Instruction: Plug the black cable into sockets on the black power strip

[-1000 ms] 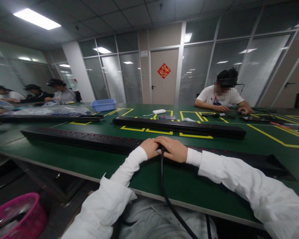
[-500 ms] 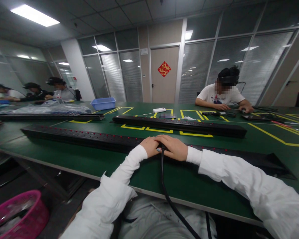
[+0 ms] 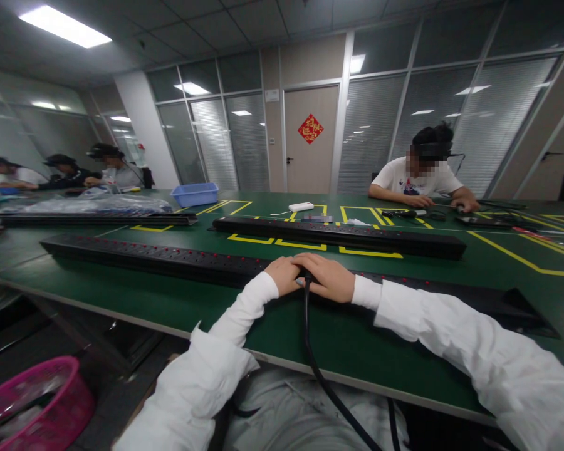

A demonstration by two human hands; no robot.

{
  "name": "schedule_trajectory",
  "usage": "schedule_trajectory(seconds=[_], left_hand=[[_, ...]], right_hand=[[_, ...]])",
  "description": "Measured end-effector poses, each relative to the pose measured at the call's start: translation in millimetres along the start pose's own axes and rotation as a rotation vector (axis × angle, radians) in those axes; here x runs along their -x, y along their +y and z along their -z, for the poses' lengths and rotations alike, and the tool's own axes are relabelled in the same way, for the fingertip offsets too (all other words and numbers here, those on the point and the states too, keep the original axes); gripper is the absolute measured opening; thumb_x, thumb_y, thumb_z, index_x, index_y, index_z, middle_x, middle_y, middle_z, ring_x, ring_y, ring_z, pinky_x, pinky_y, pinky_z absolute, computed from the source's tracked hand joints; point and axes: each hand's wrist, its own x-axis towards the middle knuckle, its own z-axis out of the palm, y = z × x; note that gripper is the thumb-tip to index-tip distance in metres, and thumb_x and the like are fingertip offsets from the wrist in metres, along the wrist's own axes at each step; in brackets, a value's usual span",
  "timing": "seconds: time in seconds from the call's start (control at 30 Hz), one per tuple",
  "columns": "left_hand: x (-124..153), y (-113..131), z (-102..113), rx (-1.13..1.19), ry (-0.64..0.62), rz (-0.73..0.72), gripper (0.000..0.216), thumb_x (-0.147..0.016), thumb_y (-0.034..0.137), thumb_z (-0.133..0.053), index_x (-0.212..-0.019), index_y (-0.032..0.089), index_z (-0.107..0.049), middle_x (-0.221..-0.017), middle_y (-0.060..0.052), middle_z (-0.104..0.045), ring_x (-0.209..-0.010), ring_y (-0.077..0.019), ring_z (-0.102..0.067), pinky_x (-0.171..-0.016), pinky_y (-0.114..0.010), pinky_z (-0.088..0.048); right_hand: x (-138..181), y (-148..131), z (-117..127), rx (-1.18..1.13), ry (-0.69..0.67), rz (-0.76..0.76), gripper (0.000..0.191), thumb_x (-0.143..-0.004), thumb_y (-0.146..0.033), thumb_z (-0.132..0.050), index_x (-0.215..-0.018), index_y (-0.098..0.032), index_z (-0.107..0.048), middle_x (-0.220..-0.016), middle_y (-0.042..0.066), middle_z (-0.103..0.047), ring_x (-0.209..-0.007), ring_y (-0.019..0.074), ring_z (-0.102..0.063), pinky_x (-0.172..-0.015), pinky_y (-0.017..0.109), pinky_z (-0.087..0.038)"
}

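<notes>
My left hand (image 3: 284, 276) and my right hand (image 3: 329, 277) lie together on a long black power strip (image 3: 160, 259) with red switches, which runs across the green table (image 3: 357, 338). Both hands are closed where a thick black cable (image 3: 310, 357) meets the strip. The cable drops from between them over the table's near edge toward my lap. The plug itself is hidden under my fingers.
A second black power strip (image 3: 343, 237) lies farther back on yellow floor-tape markings, a third strip (image 3: 94, 220) at the left. A blue tray (image 3: 195, 195) and a white box (image 3: 301, 207) sit behind. A person (image 3: 420, 178) works opposite; others sit far left. A pink basket (image 3: 32, 407) stands below left.
The view has tilted slightly; my hands stay in place on the strip and cable.
</notes>
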Motion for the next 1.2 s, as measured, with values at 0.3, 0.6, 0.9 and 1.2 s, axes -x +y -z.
schedule_trajectory(seconds=[0.3, 0.6, 0.9, 1.2], left_hand=[[0.0, -1.2, -2.9, -0.013, 0.032, -0.016, 0.038, -0.077, 0.041, -0.035, -0.091, 0.011, -0.055, -0.089, -0.012, -0.059, -0.084, -0.0239, -0.054, -0.077, -0.035, -0.042], [0.0, -1.5, -4.6, -0.029, 0.045, -0.016, 0.038, -0.077, 0.041, -0.035, -0.090, 0.012, -0.055, -0.087, -0.011, -0.059, -0.081, -0.0238, -0.055, -0.075, -0.035, -0.043], [-0.6, -2.0, -5.1, -0.027, 0.048, -0.020, 0.038, -0.077, 0.042, -0.035, -0.089, 0.012, -0.055, -0.087, -0.011, -0.059, -0.081, -0.0237, -0.055, -0.075, -0.035, -0.043], [0.7, -1.1, -2.0, -0.023, 0.047, -0.016, 0.038, -0.078, 0.042, -0.035, -0.090, 0.012, -0.056, -0.088, -0.011, -0.059, -0.082, -0.0235, -0.055, -0.075, -0.034, -0.043]], right_hand=[[0.0, 0.3, 0.4, -0.005, -0.004, 0.009, 0.040, -0.083, -0.032, -0.037, -0.119, -0.016, -0.034, -0.116, 0.012, -0.042, -0.107, 0.0212, -0.040, -0.087, 0.039, -0.037], [0.0, 0.1, 0.5, -0.002, -0.011, -0.002, 0.040, -0.083, -0.033, -0.037, -0.118, -0.016, -0.034, -0.117, 0.012, -0.042, -0.107, 0.0215, -0.040, -0.088, 0.039, -0.037], [-0.4, 1.1, -0.3, 0.001, 0.000, 0.011, 0.040, -0.083, -0.032, -0.037, -0.119, -0.016, -0.033, -0.116, 0.012, -0.042, -0.107, 0.0215, -0.040, -0.088, 0.040, -0.036], [-0.7, 0.2, 0.5, -0.004, -0.009, 0.003, 0.040, -0.082, -0.032, -0.038, -0.120, -0.017, -0.033, -0.116, 0.011, -0.042, -0.107, 0.0209, -0.040, -0.087, 0.039, -0.037]])
